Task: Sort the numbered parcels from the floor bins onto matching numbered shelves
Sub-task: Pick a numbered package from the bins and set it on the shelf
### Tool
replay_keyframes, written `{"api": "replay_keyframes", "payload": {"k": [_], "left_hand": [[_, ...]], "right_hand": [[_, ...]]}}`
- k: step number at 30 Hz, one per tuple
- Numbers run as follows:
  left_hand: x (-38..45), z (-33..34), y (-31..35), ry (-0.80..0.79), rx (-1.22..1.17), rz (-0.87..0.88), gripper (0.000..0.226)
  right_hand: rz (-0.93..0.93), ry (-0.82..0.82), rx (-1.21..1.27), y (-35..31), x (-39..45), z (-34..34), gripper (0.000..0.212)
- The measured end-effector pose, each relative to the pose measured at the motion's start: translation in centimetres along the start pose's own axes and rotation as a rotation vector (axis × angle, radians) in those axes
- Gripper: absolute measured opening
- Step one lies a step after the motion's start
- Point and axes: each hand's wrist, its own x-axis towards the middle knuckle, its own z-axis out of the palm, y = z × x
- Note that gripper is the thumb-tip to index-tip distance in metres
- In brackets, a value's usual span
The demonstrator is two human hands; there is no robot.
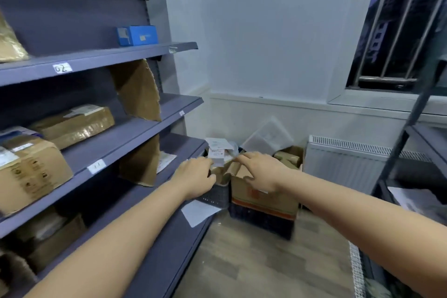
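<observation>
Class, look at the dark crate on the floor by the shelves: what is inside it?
The dark crate holds parcels with white labels sticking up at the top. The left hand covers part of them, and the crate walls hide anything lower.

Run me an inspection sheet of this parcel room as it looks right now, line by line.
Surface: wood-look floor; grey metal shelving at left with handwritten labels.
Job's things: brown cardboard parcels on the shelves; blue cardboard box on an upper shelf; dark plastic floor crates filled with parcels and labelled packets.
Clutter: loose white paper sheet on the bottom shelf edge.
Grippers: left hand reaching into the crates, grip hidden; right hand with fingers extended over a brown carton.
Cables: nothing seen.
Surroundings: white wall radiator, barred window, second dark rack at right.
</observation>
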Motion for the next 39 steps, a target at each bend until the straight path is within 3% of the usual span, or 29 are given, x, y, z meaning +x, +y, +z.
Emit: {"api": "replay_keyframes", "payload": {"k": [7,12,20,29,39], "left_hand": [[10.8,4.5,3.3,-0.099,-0.065,0.137,0.041],[21.6,5.3,4.5,-0.145,-0.058,0.213,0.027],[37.2,6.9,5.2,-0.197,-0.028,0.278,0.042],[51.1,10.8,6.8,-0.218,-0.090,0.306,0.043],[68.8,15.7,8.9,-0.307,-0.128,0.188,0.050]], "right_hand": [[0.146,-0.079,0.047,9.3,1.6,4.5,0.057],[0.277,-0.103,0.077,17.1,6.7,6.0,0.057],[0.453,-0.143,0.091,27.5,13.4,7.5,0.059],[0.470,-0.180,0.157,38.2,22.0,11.6,0.057],[0.422,-0.262,0.262,53.7,34.2,17.7,0.057]]}}
